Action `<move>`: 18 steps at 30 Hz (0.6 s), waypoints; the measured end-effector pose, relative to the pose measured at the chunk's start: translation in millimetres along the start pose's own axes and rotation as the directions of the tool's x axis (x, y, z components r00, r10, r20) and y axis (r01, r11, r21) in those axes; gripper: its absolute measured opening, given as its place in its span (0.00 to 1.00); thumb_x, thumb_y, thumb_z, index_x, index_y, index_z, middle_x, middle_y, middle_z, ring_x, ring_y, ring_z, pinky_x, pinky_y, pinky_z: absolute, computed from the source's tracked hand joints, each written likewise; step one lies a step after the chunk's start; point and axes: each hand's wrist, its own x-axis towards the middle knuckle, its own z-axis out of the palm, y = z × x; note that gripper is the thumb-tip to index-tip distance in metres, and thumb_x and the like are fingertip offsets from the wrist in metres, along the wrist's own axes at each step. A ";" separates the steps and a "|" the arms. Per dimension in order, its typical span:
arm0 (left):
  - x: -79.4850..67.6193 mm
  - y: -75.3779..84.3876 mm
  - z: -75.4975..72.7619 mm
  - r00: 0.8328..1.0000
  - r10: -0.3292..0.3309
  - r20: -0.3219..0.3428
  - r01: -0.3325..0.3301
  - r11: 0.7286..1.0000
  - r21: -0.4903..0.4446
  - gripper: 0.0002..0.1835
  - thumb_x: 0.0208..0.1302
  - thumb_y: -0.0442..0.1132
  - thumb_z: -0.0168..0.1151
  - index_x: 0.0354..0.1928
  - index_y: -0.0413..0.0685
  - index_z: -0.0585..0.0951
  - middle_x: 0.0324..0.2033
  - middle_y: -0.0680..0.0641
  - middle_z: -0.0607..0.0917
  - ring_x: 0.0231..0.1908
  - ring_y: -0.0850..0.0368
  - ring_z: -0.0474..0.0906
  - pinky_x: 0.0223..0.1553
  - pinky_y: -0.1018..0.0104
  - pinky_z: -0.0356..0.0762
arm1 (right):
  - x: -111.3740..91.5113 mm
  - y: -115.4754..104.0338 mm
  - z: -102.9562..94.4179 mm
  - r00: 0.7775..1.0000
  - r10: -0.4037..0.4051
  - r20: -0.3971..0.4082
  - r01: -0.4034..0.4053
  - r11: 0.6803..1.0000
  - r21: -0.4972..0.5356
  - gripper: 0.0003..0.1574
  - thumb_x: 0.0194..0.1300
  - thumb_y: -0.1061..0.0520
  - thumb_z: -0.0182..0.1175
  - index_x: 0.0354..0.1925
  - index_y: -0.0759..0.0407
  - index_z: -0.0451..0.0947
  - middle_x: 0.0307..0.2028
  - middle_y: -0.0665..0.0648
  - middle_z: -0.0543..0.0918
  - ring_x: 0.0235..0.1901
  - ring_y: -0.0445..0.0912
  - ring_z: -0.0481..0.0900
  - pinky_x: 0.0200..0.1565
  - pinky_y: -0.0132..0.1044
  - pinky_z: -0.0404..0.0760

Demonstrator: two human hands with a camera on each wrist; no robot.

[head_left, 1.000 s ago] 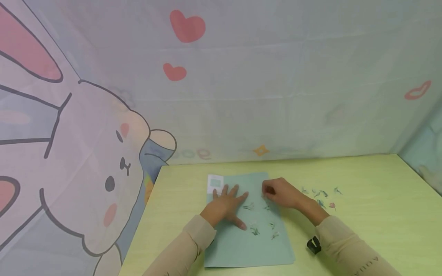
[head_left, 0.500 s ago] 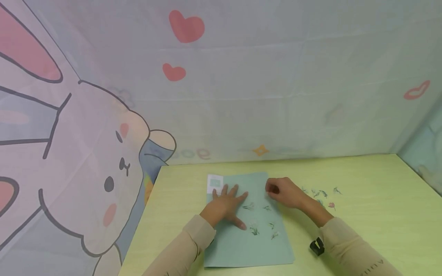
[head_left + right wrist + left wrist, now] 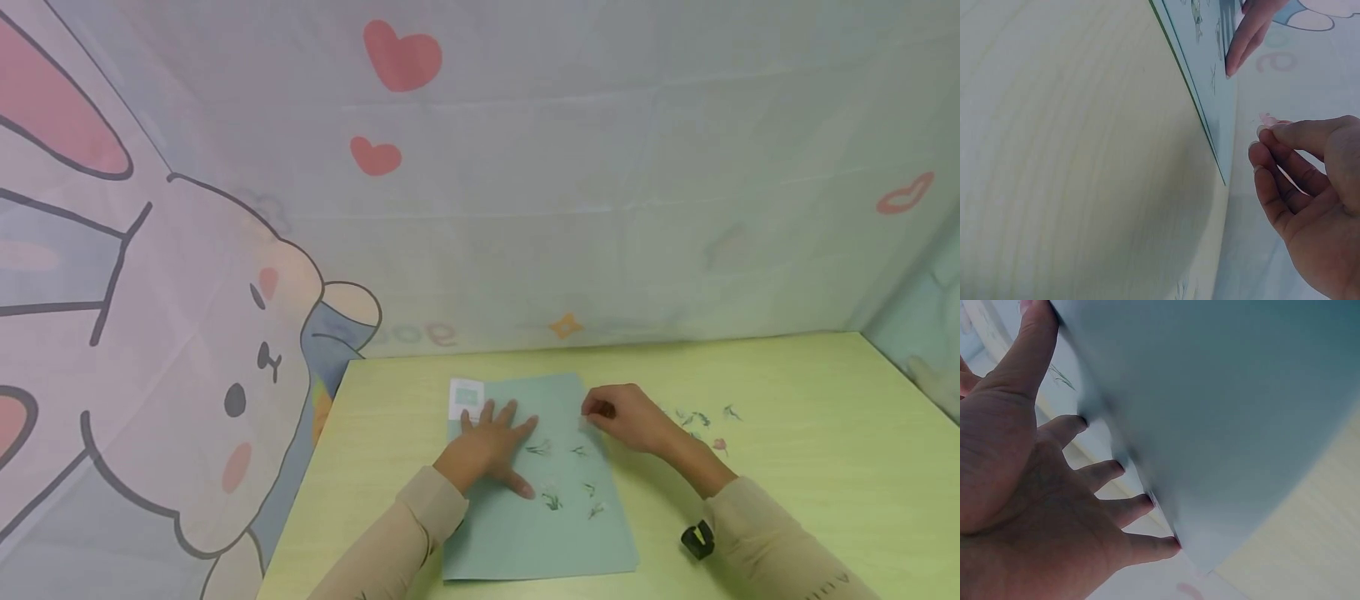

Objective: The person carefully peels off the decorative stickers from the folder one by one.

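Pair of beige sleeves [image 3: 393, 537]
The right sleeve [image 3: 772, 537] bore dark lettering [image 3: 828, 585]; a black notched fitting [image 3: 694, 547] sat beside its cuff [image 3: 729, 500].

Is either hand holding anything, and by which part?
The right hand pinches a small, irregular, pale-pink piece by one edge; the left hand holds nothing.

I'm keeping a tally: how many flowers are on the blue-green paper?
5: one flower right of the left hand, another flower further right, a third flower beside the thumb, then an upper flower and a lower flower to its right. The hand may hide more.

Pink scrap [image 3: 1267, 119] near flat teal folder [image 3: 540, 542]
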 end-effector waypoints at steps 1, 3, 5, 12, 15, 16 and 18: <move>0.2 0.0 0.0 1.000 0.003 0.001 -0.003 1.000 0.000 0.65 0.45 0.71 0.81 0.85 0.68 0.58 0.85 0.45 0.51 0.82 0.34 0.42 0.74 0.25 0.46 | -1.6 0.1 -0.8 1.000 0.002 -0.004 -0.002 1.000 -0.002 0.05 0.70 0.67 0.69 0.38 0.57 0.87 0.33 0.46 0.86 0.35 0.39 0.83 0.39 0.38 0.83; 0.2 0.1 -0.6 1.000 0.007 0.001 -0.007 1.000 -0.002 0.65 0.45 0.70 0.81 0.85 0.68 0.58 0.85 0.45 0.51 0.82 0.33 0.43 0.74 0.24 0.46 | -4.8 1.5 -2.2 1.000 0.004 -0.011 -0.004 1.000 -0.005 0.05 0.70 0.66 0.69 0.39 0.56 0.87 0.34 0.46 0.87 0.35 0.39 0.83 0.39 0.37 0.84; -0.2 0.2 -1.7 1.000 0.009 0.003 -0.009 1.000 -0.007 0.65 0.45 0.70 0.82 0.84 0.68 0.59 0.84 0.44 0.52 0.82 0.33 0.43 0.74 0.24 0.47 | -7.9 2.9 -4.2 1.000 0.002 -0.017 -0.002 1.000 -0.001 0.05 0.71 0.66 0.69 0.39 0.56 0.87 0.34 0.48 0.87 0.35 0.39 0.83 0.39 0.37 0.84; -1.6 -0.2 -5.0 1.000 0.007 0.021 -0.007 1.000 -0.028 0.64 0.44 0.69 0.82 0.84 0.70 0.60 0.85 0.45 0.51 0.82 0.32 0.42 0.73 0.23 0.47 | -18.6 5.1 -16.9 0.999 0.021 -0.029 -0.021 0.999 0.026 0.04 0.73 0.65 0.67 0.42 0.58 0.87 0.36 0.54 0.88 0.36 0.40 0.83 0.40 0.37 0.84; -1.4 0.7 -5.6 1.000 0.003 0.023 -0.002 1.000 -0.030 0.64 0.45 0.69 0.82 0.84 0.70 0.59 0.85 0.45 0.51 0.82 0.32 0.42 0.73 0.23 0.46 | -24.4 5.9 -23.6 0.998 0.050 -0.034 -0.049 0.998 0.033 0.03 0.74 0.64 0.67 0.42 0.57 0.87 0.38 0.55 0.88 0.37 0.41 0.83 0.41 0.38 0.84; -1.0 1.0 -5.4 1.000 0.002 0.022 -0.001 1.000 -0.031 0.64 0.45 0.69 0.82 0.84 0.70 0.60 0.85 0.45 0.51 0.82 0.32 0.42 0.73 0.24 0.46 | -26.4 6.6 -25.8 0.997 0.062 -0.038 -0.060 0.998 0.032 0.03 0.74 0.64 0.67 0.42 0.57 0.87 0.38 0.54 0.88 0.38 0.41 0.84 0.41 0.38 0.84; -0.6 1.5 -5.4 1.000 -0.001 0.022 0.001 1.000 -0.030 0.64 0.45 0.69 0.82 0.84 0.70 0.59 0.85 0.45 0.51 0.82 0.32 0.42 0.74 0.24 0.46 | -29.9 7.8 -30.0 0.996 0.082 -0.047 -0.081 0.996 0.034 0.03 0.74 0.63 0.67 0.42 0.56 0.87 0.38 0.54 0.88 0.38 0.42 0.84 0.42 0.38 0.84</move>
